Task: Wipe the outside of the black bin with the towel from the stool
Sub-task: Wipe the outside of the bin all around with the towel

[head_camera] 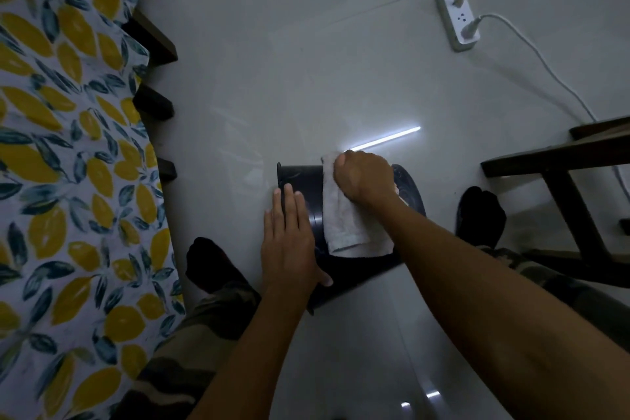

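Dim room, view straight down at a glossy pale floor (306, 78). The black bin (358, 266) lies on its side on the floor between the person's two dark-socked feet — left foot (211, 266), right foot (480, 215). One end of the bin points far-left, the other right; which end is the mouth I cannot tell.

Left hand (289, 242) lies flat and open on the bin's left part, fingers straight and together, pointing away from the person, thumb tucked along the near side. It grips nothing, only presses on the bin.

Right hand (364, 177) is closed in a loose fist on the towel (344, 225), pinning it to the bin's upper side. The towel is pale and rumpled; one end pokes out beyond the knuckles at the far side, the rest drapes over the bin's curve toward the person.

Both forearms are bare. Camouflage trousers (191, 344) show at the near edge.

Left: a bed with a lemon-print sheet (68, 181), dark wooden slats at its edge. Right: a dark wooden stool (562, 160), partly in view. Far right: a white power strip (456, 14) with a red light and two plugs, white cables trailing off — one runs toward the stool.
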`<state>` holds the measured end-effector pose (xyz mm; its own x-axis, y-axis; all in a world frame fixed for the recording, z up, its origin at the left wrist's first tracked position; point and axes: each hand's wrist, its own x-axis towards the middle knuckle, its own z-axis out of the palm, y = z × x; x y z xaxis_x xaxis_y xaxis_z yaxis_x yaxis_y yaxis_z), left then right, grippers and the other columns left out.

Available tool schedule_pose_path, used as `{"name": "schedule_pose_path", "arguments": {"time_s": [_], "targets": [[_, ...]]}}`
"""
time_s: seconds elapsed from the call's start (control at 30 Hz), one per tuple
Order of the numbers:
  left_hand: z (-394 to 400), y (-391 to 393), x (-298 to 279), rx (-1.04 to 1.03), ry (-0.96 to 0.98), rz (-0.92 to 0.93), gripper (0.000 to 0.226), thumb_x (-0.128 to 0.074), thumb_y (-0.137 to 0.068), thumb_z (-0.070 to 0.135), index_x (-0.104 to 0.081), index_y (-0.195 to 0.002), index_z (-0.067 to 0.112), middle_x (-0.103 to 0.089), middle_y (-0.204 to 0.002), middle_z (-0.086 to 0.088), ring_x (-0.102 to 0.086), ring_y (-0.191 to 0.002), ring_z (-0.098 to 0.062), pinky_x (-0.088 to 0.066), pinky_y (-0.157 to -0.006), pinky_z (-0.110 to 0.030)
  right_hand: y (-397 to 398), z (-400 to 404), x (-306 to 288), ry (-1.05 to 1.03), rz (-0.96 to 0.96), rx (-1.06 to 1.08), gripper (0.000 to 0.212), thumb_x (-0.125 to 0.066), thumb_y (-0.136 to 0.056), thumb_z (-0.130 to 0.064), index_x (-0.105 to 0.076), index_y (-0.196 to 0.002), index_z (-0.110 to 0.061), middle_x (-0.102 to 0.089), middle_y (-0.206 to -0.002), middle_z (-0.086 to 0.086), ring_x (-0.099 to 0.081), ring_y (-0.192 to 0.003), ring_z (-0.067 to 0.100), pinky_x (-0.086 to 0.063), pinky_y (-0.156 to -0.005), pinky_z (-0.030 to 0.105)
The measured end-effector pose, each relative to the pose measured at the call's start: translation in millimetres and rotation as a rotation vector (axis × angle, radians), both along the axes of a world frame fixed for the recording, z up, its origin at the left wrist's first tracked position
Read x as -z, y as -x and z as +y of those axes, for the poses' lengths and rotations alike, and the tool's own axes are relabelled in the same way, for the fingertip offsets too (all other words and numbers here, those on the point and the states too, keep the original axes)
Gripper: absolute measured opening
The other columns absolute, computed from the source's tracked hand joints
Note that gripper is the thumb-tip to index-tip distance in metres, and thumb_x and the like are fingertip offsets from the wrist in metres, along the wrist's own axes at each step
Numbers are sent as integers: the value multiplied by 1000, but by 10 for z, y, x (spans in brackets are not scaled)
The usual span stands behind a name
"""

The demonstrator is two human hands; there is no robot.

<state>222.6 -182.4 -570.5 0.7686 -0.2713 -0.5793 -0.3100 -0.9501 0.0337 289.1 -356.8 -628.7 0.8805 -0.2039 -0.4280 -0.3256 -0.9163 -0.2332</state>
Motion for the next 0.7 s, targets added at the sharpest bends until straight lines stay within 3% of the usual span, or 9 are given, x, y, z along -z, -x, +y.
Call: {"name": "schedule_pose_path", "arguments": {"time_s": [0.03, 0.1, 0.17, 0.23, 0.37, 0.5, 0.57, 0.63, 0.7], "targets": [[4, -4, 0, -3, 8, 2, 168, -88, -47, 72, 19, -157, 3, 28, -164, -17, 23, -153, -34, 15, -118, -43, 121, -5, 29, 6, -95, 16, 48, -28, -105, -30, -70, -108, -9, -75, -107, 12, -70, -97, 29, -54, -93, 41], [11, 11, -1, -1, 19, 9, 167, -89, -48, 70, 20, -157, 3, 28, -164, -17, 23, -153, -34, 12, -122, -44, 470, 33, 71, -42, -200, 63, 52, -23, -107, -36, -63, -130, -12, -68, -130, 10, -62, -122, 26, -45, -109, 43], [7, 15, 3, -2, 27, 5, 164, -89, -52, 68, 22, -156, 4, 30, -163, -18, 23, -152, -35, 9, -125, -45, 922, 139, 54, -46, -235, 60, 52, -28, -109, -38, -42, -153, -14, -46, -158, 10, -39, -149, 27, -29, -123, 49], [-3, 25, -9, -8, 30, -9, 162, -88, -55, 66, 24, -155, 4, 32, -163, -17, 25, -152, -35, 9, -125, -44, 1394, 281, 5, 2, -263, -14, 59, -34, -107, -40, -30, -159, -13, -31, -166, 12, -25, -155, 30, -23, -125, 52], [20, 67, -19, -5, 10, 13, 161, -86, -56, 69, 26, -154, 5, 36, -161, -16, 26, -151, -34, 11, -122, -43, 1812, 456, -13, 44, -304, -103, 71, -52, -93, -46, -42, -153, -9, -40, -160, 16, -39, -148, 35, -31, -119, 53], [-7, -98, -13, 12, 5, 16, 164, -87, -52, 71, 22, -156, 5, 32, -163, -17, 25, -152, -34, 12, -122, -43, 1309, 390, 12, 49, -325, -68, 59, -35, -103, -45, -36, -157, -19, -40, -162, 8, -33, -152, 28, -25, -122, 57], [-30, -171, -28, 20, 9, 10, 165, -88, -50, 71, 19, -158, 5, 28, -164, -16, 23, -153, -34, 6, -125, -45, 911, 316, 14, 22, -280, -23, 54, -32, -105, -44, -43, -153, -23, -46, -158, 4, -36, -150, 24, -24, -121, 60], [-33, -181, -24, 13, 17, 16, 166, -89, -47, 70, 18, -158, 6, 28, -165, -15, 23, -153, -33, 8, -124, -46, 492, 203, 11, -28, -222, 6, 49, -30, -104, -44, -59, -138, -25, -61, -143, 1, -52, -137, 22, -26, -119, 61], [-28, -156, -4, 7, 13, 23, 168, -90, -46, 69, 20, -158, 6, 30, -164, -15, 25, -152, -33, 10, -122, -46, 146, 76, 29, -103, -109, 51, 46, -29, -101, -45, -67, -115, -23, -72, -121, 2, -65, -111, 23, -33, -112, 57]]}}
